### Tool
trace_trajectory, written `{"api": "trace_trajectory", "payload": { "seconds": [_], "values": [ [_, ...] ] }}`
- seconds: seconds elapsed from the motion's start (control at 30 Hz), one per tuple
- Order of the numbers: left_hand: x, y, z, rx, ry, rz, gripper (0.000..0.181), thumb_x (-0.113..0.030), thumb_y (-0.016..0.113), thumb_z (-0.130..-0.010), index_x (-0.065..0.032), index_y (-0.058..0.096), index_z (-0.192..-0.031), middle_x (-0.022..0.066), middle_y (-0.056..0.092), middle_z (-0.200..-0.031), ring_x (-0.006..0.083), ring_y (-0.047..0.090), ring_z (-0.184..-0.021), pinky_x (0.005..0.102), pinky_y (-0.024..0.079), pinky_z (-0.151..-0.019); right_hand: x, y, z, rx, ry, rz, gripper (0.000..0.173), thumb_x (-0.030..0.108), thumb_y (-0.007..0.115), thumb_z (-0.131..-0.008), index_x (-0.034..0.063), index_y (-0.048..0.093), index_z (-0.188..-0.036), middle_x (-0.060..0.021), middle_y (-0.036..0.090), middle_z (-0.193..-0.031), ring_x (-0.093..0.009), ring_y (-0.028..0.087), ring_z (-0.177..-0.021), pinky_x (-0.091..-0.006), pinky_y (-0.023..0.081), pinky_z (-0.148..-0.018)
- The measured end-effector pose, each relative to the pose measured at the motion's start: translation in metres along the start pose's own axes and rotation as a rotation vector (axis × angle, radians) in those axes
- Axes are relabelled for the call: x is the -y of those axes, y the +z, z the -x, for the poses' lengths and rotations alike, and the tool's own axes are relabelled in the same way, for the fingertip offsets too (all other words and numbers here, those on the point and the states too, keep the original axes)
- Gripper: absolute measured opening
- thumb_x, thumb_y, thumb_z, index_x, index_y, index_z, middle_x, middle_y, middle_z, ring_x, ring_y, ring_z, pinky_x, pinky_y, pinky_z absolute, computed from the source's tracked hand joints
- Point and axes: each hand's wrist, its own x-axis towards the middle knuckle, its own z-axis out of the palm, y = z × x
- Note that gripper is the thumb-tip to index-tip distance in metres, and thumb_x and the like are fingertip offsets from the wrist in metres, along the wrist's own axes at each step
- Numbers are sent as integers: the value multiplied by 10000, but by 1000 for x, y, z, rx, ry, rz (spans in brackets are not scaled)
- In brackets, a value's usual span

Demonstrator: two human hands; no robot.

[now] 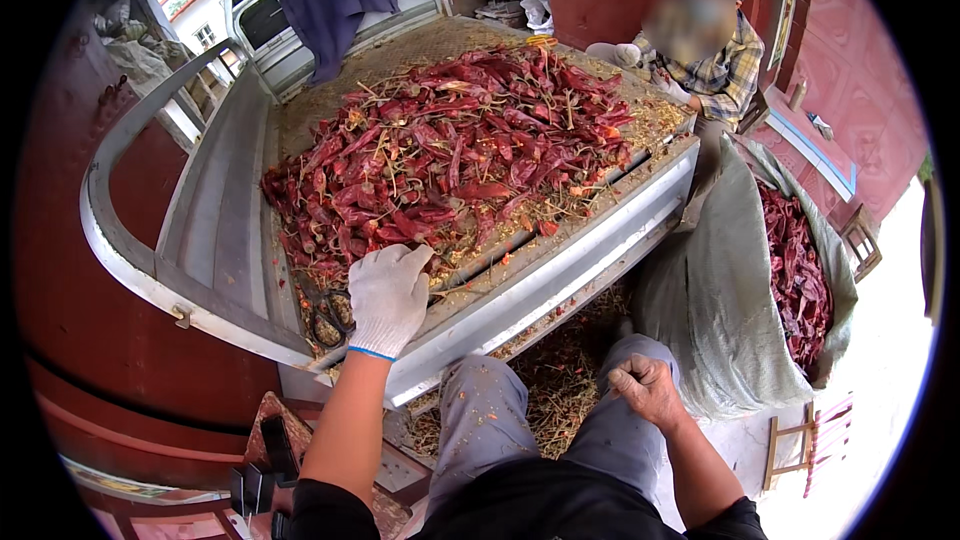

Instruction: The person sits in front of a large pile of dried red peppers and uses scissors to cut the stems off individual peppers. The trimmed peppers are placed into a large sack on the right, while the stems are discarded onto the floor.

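A broad heap of dried red chili peppers with stems lies on the metal bed of a small truck. My left hand, in a white knit glove, reaches to the heap's near edge; whether its fingers hold a pepper is hidden. Black-handled scissors lie beside it at the bed's corner. My right hand is bare and rests over my right knee with its fingers curled; nothing shows in it. At the right stands a woven plastic sack, its mouth showing more dried red chilies.
The lowered side panel of the truck bed runs before my knees. A person in a plaid shirt and gloves sits at the far right corner. Cut stems litter the ground. A wooden stool stands at lower right; yellow-handled scissors lie behind the heap.
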Motion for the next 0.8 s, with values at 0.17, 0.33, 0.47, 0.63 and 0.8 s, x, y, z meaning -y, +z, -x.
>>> {"api": "trace_trajectory", "payload": {
  "seconds": [0.17,0.33,0.47,0.63,0.8],
  "values": [
    [-10,8,-23,219,182,-239,204,-198,687,-874,-204,809,-1037,66,686,-878,303,688,-899,480,498,-796,-5,20,-5,31,-213,278,172,172,755,-955,7,721,-919,-130,703,-836,-285,699,-781,-386,548,-715],
    [22,10,-22,36,15,-73,150,-252,722,-891,-178,809,-989,75,726,-951,305,690,-942,467,498,-817,-6,19,-2,4,-172,230,154,158,751,-945,10,720,-912,-152,696,-859,-326,702,-805,-410,548,-725],
    [66,-8,-9,-338,-531,755,173,-98,716,-945,-23,774,-1090,95,762,-1120,201,696,-1049,338,511,-1001,-4,25,-3,8,-202,235,145,151,751,-940,12,721,-913,-149,693,-853,-319,700,-793,-411,548,-721],
    [43,-38,-3,-407,-595,974,166,-47,688,-979,20,748,-1119,63,748,-1148,128,658,-1065,289,491,-1013,2,24,-7,-26,-162,274,147,143,765,-929,4,719,-945,-154,704,-884,-313,708,-796,-393,558,-729],
    [-17,-50,47,-199,-554,1124,146,-12,692,-957,12,757,-1086,69,755,-1118,131,675,-1020,285,520,-953,83,47,-30,-67,-366,198,300,193,806,-891,-2,673,-1077,-179,707,-1020,-361,690,-932,-432,547,-834]
  ]
}}
